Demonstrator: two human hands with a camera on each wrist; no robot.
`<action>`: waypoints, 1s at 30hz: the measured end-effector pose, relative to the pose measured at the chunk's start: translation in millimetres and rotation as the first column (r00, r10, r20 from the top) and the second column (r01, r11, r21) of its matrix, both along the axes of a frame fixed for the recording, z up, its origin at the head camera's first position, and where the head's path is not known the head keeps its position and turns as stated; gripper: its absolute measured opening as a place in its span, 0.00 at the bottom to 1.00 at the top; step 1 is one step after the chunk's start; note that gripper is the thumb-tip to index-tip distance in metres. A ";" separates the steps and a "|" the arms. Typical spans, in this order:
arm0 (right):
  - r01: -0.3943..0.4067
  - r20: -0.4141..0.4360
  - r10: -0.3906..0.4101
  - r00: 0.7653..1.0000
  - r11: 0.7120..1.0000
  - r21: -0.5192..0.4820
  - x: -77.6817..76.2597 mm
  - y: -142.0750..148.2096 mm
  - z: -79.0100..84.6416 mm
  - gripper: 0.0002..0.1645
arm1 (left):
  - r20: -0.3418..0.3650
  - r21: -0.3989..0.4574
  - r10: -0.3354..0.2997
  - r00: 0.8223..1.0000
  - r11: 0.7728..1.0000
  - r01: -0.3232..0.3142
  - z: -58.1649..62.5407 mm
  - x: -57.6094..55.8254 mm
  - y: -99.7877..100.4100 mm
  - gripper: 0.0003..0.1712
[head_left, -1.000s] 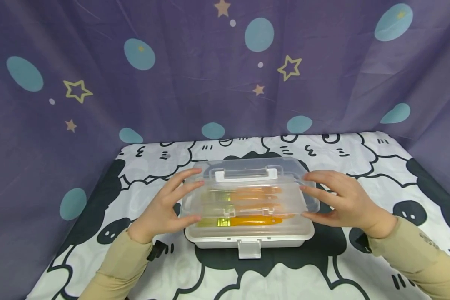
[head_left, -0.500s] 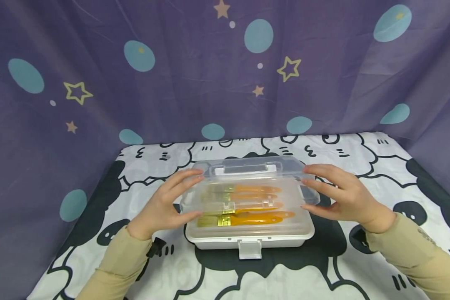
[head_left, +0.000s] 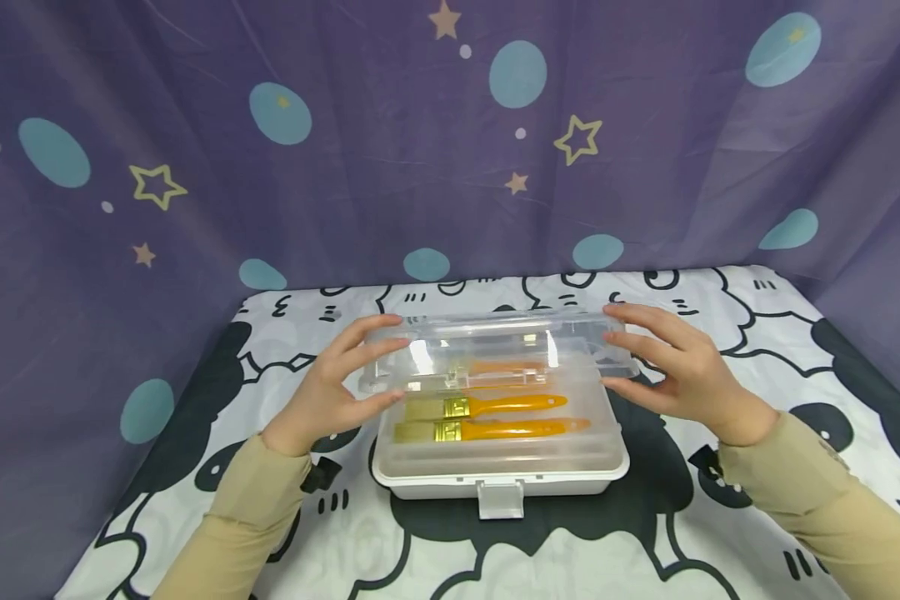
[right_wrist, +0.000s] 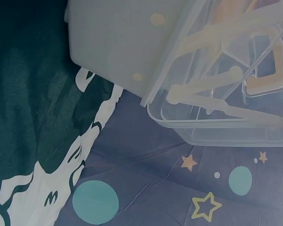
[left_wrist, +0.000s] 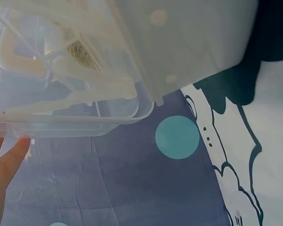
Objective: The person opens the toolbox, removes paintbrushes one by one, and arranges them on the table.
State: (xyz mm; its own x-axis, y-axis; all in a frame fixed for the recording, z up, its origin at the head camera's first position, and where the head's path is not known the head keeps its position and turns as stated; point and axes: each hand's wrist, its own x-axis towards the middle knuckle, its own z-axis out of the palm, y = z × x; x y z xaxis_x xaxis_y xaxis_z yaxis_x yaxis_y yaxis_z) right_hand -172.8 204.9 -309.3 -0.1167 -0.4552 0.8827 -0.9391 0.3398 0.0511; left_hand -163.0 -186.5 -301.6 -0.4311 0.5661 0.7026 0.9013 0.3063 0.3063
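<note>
A white plastic storage box (head_left: 435, 483) stands on the cloth, its clear lid (head_left: 487, 337) raised and tilted back. My left hand (head_left: 337, 385) holds the lid's left end between fingers and thumb. At the opposite end, my right hand (head_left: 686, 373) grips the lid the same way. Two flat paintbrushes with orange handles, one nearer (head_left: 525, 428) and one farther (head_left: 521, 403), lie uncovered on the translucent tray (head_left: 506, 462). More brushes show blurred through the lid. In the left wrist view, fingers (left_wrist: 12, 162) meet the lid's edge. The front latch (head_left: 501, 502) hangs down.
A white cloth (head_left: 585, 550) with black cartoon sheep covers the table. Behind it hangs a purple curtain (head_left: 375, 167) with stars and blue spots. Black wrist straps show at the left wrist (head_left: 321, 475) and right wrist (head_left: 705, 460).
Both hands have lifted the lid's front edge up and back. The lid has swung from leaning over the brushes to standing more upright, uncovering the two nearest ones. The box has stayed in place.
</note>
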 end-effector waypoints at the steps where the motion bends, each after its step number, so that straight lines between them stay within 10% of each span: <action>1: 0.003 0.010 -0.002 1.000 1.000 -0.010 -1.0 0.3 -0.5 0.28 | 0.005 0.006 0.001 1.000 1.000 -0.001 0.4 -1.6 0.7 0.29; 17: 0.051 0.194 -0.024 0.981 0.989 -0.140 -19.0 -3.3 1.4 0.32 | 0.144 0.110 0.021 0.989 0.993 -0.037 9.7 -20.8 1.1 0.24; 30: 0.060 0.285 -0.004 0.959 0.980 -0.190 -34.5 -6.2 12.8 0.33 | 0.396 0.264 0.029 0.918 0.954 -0.144 8.7 -21.6 -7.3 0.37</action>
State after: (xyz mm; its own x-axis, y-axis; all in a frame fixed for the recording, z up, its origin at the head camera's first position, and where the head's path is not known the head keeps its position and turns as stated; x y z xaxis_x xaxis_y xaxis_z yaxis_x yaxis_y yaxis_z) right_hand -207.3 198.6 -296.4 -0.3853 -0.2694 0.8826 -0.8938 0.3468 -0.2843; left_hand -184.7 -193.8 -292.9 -0.7372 0.3169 0.5967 0.6698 0.2269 0.7070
